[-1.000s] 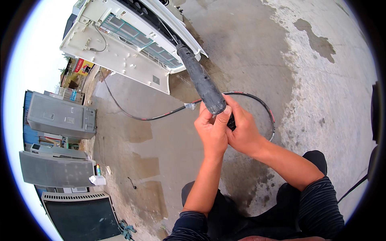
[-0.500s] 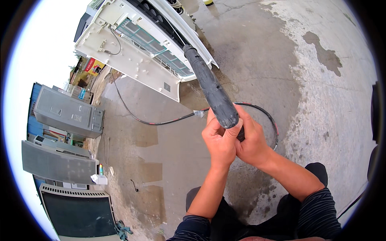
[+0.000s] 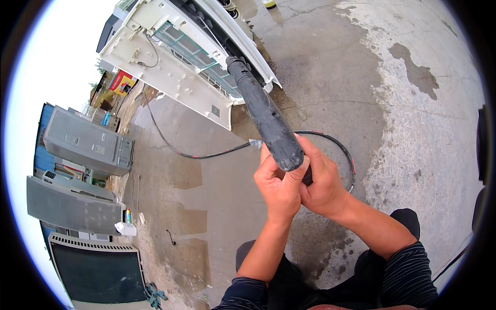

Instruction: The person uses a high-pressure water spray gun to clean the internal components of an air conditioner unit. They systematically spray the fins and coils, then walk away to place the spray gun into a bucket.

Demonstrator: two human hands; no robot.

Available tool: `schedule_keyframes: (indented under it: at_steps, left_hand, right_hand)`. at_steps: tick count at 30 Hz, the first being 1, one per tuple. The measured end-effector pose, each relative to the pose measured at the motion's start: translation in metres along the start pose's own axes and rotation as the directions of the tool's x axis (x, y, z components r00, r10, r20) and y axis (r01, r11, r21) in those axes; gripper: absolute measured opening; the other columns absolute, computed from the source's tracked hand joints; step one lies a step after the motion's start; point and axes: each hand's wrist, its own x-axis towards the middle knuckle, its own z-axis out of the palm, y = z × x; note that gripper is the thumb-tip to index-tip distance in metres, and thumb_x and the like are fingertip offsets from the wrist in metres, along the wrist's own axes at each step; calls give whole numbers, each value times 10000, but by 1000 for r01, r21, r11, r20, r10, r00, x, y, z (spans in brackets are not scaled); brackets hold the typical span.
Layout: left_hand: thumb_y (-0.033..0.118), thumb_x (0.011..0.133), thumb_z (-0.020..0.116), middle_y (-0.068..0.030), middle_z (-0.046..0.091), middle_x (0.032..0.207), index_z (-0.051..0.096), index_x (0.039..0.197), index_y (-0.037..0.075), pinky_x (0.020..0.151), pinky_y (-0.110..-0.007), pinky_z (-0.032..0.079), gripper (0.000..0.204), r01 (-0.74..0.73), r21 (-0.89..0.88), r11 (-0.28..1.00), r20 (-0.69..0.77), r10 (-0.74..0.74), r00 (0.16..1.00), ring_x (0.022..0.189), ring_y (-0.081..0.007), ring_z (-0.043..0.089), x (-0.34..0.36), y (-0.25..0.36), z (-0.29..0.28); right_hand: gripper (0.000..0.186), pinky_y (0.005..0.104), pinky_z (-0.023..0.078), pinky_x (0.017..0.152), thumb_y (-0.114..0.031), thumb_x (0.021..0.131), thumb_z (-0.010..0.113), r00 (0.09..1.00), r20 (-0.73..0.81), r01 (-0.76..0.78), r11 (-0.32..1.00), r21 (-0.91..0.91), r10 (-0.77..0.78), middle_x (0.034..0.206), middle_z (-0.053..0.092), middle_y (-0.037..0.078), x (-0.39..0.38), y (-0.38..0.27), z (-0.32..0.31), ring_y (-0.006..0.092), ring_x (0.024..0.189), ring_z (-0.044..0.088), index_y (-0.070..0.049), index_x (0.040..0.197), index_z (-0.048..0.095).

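The widest area is taken up by the concrete floor (image 3: 320,77), darkened by wet patches near the middle and left pale on the right. On its far side, toward the left, a white air conditioner indoor unit (image 3: 199,41) is seen tilted, its front panel (image 3: 175,93) swung open to the left and its teal-framed filters (image 3: 181,39) exposed beside a long dark slot. Along the left edge, a dark-faced appliance (image 3: 98,271) with a slotted pale frame is seen nearest, followed by a grey panel-like cabinet (image 3: 77,206) and, farther off, a grey boxy appliance (image 3: 88,142). A black hose (image 3: 227,152) with red marks is laid across the floor from the far left and looped on the right, partly hidden by the hands. In the middle, a black spray gun (image 3: 268,121) is held at a slant, its front end pointed toward the unit and seen overlapping it; whether a thin pale line beyond that end is a rod or a jet cannot be told. Below its rear end, the fingers of the left hand (image 3: 279,194) and right hand (image 3: 325,186) are closed around the gun's mostly covered handle, the two hands pressed together. On the left, a white jug (image 3: 125,229) is placed beside the grey cabinet, with a small, bright-coloured can (image 3: 128,215) just beyond it.
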Motion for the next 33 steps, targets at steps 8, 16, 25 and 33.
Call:
schedule_keyframes:
  at_steps: [8, 16, 25, 33]
  left_hand:
    - [91, 923, 835, -92, 618, 1259, 749, 1008, -32, 1001, -349, 461, 172, 8, -5, 1000, 20, -8, 1000, 1144, -192, 586, 0, 2, -2]
    - [115, 912, 848, -93, 620, 1245, 752, 997, -29, 986, -355, 462, 192, -20, 3, 1000, -2, 20, 1000, 1132, -194, 590, -2, 5, -2]
    - [113, 901, 853, -80, 615, 1210, 756, 993, -28, 945, -331, 474, 194, 4, 2, 1000, -39, -4, 999, 1096, -173, 595, -4, 12, -2]
    - [121, 893, 859, -81, 616, 1198, 756, 994, -33, 927, -329, 481, 210, -23, 32, 999, -25, 24, 999, 1080, -173, 603, -5, 14, -4]
  right_hand:
    - [692, 447, 604, 869, -71, 885, 795, 1000, -9, -23, 1000, -4, 22, 1251, 699, 250, -3, 0, 6, 427, 1072, 726, 30, 1495, 486]
    - [680, 439, 608, 851, -86, 887, 802, 1000, -18, 19, 1000, 3, -19, 1235, 706, 235, 2, -5, 4, 413, 1040, 733, 27, 1484, 497]
    - [663, 436, 609, 848, -98, 898, 786, 997, -26, 67, 998, -9, -68, 1233, 707, 217, 6, -10, 6, 395, 1032, 735, 30, 1482, 500]
    - [675, 433, 611, 845, -103, 899, 790, 997, -22, 75, 997, -20, -76, 1241, 707, 215, 5, -11, 6, 392, 1023, 737, 42, 1485, 489]
